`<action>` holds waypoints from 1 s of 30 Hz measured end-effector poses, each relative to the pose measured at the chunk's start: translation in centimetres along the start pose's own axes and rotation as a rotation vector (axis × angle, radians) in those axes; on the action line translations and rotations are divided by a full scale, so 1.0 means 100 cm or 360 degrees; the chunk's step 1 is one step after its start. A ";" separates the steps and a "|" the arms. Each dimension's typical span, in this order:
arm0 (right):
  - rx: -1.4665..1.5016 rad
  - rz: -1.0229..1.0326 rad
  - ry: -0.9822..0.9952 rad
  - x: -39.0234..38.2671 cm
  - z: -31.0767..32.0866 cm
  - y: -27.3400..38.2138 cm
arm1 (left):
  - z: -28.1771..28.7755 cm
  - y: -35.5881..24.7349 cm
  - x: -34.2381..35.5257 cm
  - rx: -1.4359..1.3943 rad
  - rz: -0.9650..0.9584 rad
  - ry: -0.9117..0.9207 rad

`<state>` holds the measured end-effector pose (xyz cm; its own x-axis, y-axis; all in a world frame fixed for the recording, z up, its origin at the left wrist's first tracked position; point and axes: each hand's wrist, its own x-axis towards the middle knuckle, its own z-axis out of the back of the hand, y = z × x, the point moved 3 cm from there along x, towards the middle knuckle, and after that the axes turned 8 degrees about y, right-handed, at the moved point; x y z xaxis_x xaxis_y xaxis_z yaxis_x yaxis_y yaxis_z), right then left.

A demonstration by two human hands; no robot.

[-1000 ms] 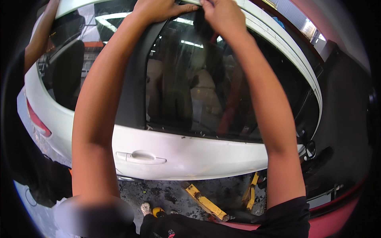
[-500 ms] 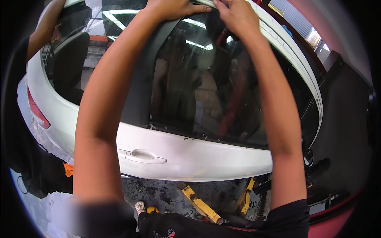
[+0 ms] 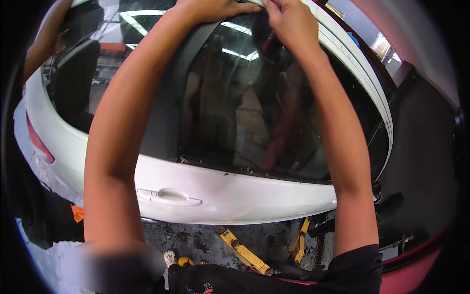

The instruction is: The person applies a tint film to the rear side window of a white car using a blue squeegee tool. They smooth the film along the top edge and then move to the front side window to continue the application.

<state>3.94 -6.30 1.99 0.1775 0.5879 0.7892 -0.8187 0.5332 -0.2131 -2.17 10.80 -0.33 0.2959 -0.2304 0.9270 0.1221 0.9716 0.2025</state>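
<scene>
left hand [image 3: 208, 9], grip unclear, and closed right hand [image 3: 294, 23] touch white car [image 3: 254, 200] above dark-blotched floor [image 3: 192, 238].

We cannot see most fingers of the left hand [image 3: 210, 9], cut off by the top edge, nor quite all of the right hand [image 3: 294, 23], so we cannot tell what either grips. A blurred patch [image 3: 110, 264] covers the lower end of the left arm [image 3: 112, 201]. The specks [image 3: 248, 170] below the window [image 3: 230, 112] are too small for us to identify. We lose the co-worker's hand past the top edge.
</scene>
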 end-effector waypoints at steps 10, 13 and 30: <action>-0.0385 0.0159 0.0131 0.006 0.018 0.018 | -0.003 0.001 0.000 0.0026 -0.0026 -0.0001; -0.0233 -0.0010 0.0046 0.004 0.000 0.008 | 0.000 0.003 -0.002 -0.0003 -0.0024 0.0027; -0.0091 0.0144 0.0204 0.003 0.009 0.004 | -0.002 0.006 -0.006 -0.0020 0.0000 -0.0053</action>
<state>3.12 -6.48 2.64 0.1754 0.7060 0.6861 -0.8028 0.5060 -0.3155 -2.05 11.49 -0.82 0.2643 -0.2284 0.9370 0.1340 0.9708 0.1988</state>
